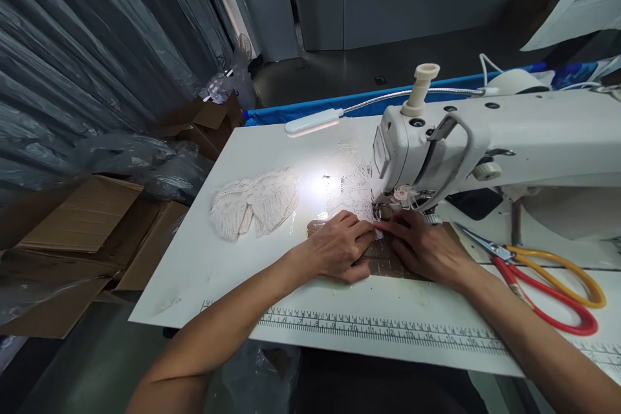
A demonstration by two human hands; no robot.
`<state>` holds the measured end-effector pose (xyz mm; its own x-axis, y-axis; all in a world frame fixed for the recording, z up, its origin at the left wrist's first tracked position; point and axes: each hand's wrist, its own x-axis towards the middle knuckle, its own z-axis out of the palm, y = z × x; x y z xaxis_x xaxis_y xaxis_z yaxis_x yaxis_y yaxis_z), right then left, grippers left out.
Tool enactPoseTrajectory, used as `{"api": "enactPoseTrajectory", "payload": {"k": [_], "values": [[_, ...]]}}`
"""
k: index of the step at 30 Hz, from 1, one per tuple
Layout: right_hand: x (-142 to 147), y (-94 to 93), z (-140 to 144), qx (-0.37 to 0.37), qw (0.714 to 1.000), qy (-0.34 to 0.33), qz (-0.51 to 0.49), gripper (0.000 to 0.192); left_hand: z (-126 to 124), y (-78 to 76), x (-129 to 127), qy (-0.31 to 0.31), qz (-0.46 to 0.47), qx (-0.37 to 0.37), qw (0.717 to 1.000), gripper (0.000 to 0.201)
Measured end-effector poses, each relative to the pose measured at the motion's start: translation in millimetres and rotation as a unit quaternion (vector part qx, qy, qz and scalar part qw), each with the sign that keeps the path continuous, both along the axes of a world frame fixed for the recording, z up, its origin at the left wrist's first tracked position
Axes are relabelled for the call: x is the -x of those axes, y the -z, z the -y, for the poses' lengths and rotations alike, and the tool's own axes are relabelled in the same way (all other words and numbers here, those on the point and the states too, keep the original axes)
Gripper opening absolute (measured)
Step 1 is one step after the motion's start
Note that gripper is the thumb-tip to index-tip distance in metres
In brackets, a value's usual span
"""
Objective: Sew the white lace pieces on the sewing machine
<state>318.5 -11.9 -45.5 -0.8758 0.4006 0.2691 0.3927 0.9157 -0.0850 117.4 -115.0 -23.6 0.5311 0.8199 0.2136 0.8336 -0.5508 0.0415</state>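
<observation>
Brown quilted fabric piece (pixel 383 259) lies under white sewing machine (pixel 436 149) near tabletop (pixel 204 259) front edge; left hand (pixel 339 249) and right hand (pixel 424 249) press it flat, fingers extended, gripping nothing. Looks soft, limp; hold by edges.

Sewing wkshop: industrial sewing machine (pixel 436 142)

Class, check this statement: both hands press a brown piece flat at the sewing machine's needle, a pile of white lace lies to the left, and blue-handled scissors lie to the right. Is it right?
Not quite. The scissors have one red and one yellow handle, not blue, as the head view shows. The rest holds: left hand and right hand press the brown piece at the sewing machine, with white lace to the left.
</observation>
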Motion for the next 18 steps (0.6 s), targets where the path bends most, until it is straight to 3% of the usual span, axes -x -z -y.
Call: {"api": "enactPoseTrajectory", "payload": {"k": [10, 18], "values": [[-8.7, 0.6, 1.0, 0.042, 0.998, -0.039, -0.032, 0.04, -3.8, 0.9, 2.5, -0.026, -0.001, 0.015, 1.0, 0.047], [2.1, -2.9, 7.3, -0.06, 0.997, -0.025, -0.044, 0.039, -9.0, 0.4, 3.8, -0.032, -0.002, 0.009, 0.999, 0.048]]}}
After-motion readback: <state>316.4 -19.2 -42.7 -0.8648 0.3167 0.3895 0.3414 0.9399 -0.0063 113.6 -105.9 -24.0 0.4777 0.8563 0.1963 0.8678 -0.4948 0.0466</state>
